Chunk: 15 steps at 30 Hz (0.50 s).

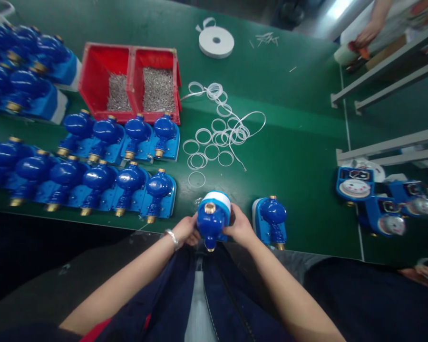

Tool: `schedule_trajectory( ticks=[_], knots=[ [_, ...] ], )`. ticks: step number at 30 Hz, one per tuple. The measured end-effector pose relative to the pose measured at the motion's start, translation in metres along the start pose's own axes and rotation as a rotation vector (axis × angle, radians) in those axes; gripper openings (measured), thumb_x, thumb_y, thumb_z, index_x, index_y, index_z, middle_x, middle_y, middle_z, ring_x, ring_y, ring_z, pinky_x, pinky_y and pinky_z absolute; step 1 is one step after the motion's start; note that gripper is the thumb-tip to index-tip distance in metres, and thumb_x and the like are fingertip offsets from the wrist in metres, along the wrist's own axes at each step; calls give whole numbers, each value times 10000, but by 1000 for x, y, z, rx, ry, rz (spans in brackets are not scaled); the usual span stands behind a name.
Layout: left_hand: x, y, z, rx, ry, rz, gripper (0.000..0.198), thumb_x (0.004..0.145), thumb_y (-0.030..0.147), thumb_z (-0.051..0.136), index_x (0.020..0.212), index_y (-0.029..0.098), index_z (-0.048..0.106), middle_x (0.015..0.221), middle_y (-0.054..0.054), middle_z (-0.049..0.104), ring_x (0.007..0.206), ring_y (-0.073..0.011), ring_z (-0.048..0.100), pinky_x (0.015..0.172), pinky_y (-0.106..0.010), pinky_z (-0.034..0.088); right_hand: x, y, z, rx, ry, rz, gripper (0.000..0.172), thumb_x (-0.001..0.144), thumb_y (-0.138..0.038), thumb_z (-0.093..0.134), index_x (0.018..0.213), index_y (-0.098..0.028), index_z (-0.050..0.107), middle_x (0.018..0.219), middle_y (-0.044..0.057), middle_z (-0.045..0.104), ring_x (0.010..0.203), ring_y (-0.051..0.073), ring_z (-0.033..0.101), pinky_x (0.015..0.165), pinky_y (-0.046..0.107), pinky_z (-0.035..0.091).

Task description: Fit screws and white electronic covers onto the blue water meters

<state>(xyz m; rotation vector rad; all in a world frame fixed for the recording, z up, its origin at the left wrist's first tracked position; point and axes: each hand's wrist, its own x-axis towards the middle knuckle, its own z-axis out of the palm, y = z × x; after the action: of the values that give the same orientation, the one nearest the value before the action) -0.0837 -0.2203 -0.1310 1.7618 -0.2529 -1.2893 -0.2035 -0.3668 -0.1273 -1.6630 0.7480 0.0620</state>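
Observation:
I hold a blue water meter body (211,219) with brass ports at the near edge of the green table (292,142), its white side turned away from me. My left hand (186,231) grips its left side, fingers closed; a silver bracelet sits on that wrist. My right hand (239,227) grips its right side, fingers curled around it. Another blue meter (271,219) lies on the table just right of my right hand. White rubber rings (214,142) lie scattered beyond the held meter.
Rows of blue meters (103,175) fill the table's left side. A red two-compartment bin (131,83) holds small metal parts. A white tape roll (216,41) lies far back. Meters with dials (374,199) sit at right. Another person's hand (368,33) works top right.

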Motion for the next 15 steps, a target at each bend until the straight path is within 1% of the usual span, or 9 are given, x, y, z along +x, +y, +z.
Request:
schedule_trajectory(
  ticks=[1, 2, 4, 5, 6, 8, 11, 13, 15],
  knots=[
    [-6, 0, -3, 74, 103, 28, 461, 786, 512, 381, 795, 112, 611, 646, -106, 621, 676, -242, 613, 643, -395, 494, 7, 6, 3, 124, -5, 105, 657, 497, -181, 702, 1102, -173, 447, 992, 45, 608, 922, 224, 572, 820, 386, 466],
    [-12, 2, -6, 180, 231, 99, 438, 795, 478, 389, 896, 108, 601, 777, -129, 634, 795, -249, 606, 728, -405, 482, 13, 11, 8, 214, -30, 174, 594, 521, -210, 703, 1063, -164, 465, 933, 38, 622, 868, 216, 590, 771, 375, 487],
    [-24, 6, -10, 469, 469, 340, 415, 803, 391, 418, 1084, 112, 542, 1035, -158, 592, 1019, -247, 532, 897, -406, 410, 25, 12, 19, 275, -93, 226, 443, 624, -288, 672, 1005, -142, 499, 851, 39, 628, 760, 196, 607, 664, 352, 510],
    [-29, 8, -11, 629, 532, 472, 420, 801, 355, 432, 1136, 116, 517, 1114, -159, 563, 1090, -247, 488, 958, -410, 360, 29, 10, 26, 270, -113, 225, 383, 687, -325, 637, 994, -134, 512, 838, 43, 625, 725, 182, 605, 628, 339, 511],
    [-33, 9, -10, 776, 545, 578, 427, 799, 334, 442, 1164, 122, 505, 1161, -158, 545, 1136, -252, 456, 1003, -429, 307, 32, 7, 32, 268, -122, 222, 343, 742, -349, 600, 993, -129, 522, 848, 47, 618, 715, 168, 599, 616, 329, 511],
    [-38, 9, -7, 990, 475, 670, 448, 784, 322, 477, 1198, 149, 490, 1251, -151, 496, 1202, -280, 399, 1051, -500, 189, 35, -3, 43, 254, -107, 194, 307, 819, -364, 529, 1014, -127, 532, 922, 53, 596, 770, 153, 586, 661, 327, 511],
    [-37, 4, -1, 1175, 438, 608, 517, 762, 291, 511, 1260, 175, 434, 1389, -144, 335, 1290, -343, 253, 1035, -600, 64, 34, -19, 49, 210, -42, 135, 314, 845, -364, 499, 1053, -131, 531, 1031, 48, 557, 884, 183, 560, 745, 354, 500],
    [-33, 0, 0, 1211, 455, 555, 550, 757, 232, 505, 1293, 185, 393, 1415, -120, 287, 1319, -353, 163, 1028, -618, 45, 31, -26, 45, 175, 3, 98, 331, 837, -370, 507, 1063, -129, 531, 1059, 43, 547, 921, 213, 549, 769, 373, 493],
    [-28, -3, 0, 1219, 445, 548, 559, 757, 188, 487, 1305, 195, 377, 1415, -92, 292, 1329, -348, 119, 1035, -614, 46, 25, -31, 36, 145, 38, 64, 333, 838, -370, 505, 1071, -133, 529, 1077, 44, 541, 938, 220, 543, 785, 382, 487]
  ],
)
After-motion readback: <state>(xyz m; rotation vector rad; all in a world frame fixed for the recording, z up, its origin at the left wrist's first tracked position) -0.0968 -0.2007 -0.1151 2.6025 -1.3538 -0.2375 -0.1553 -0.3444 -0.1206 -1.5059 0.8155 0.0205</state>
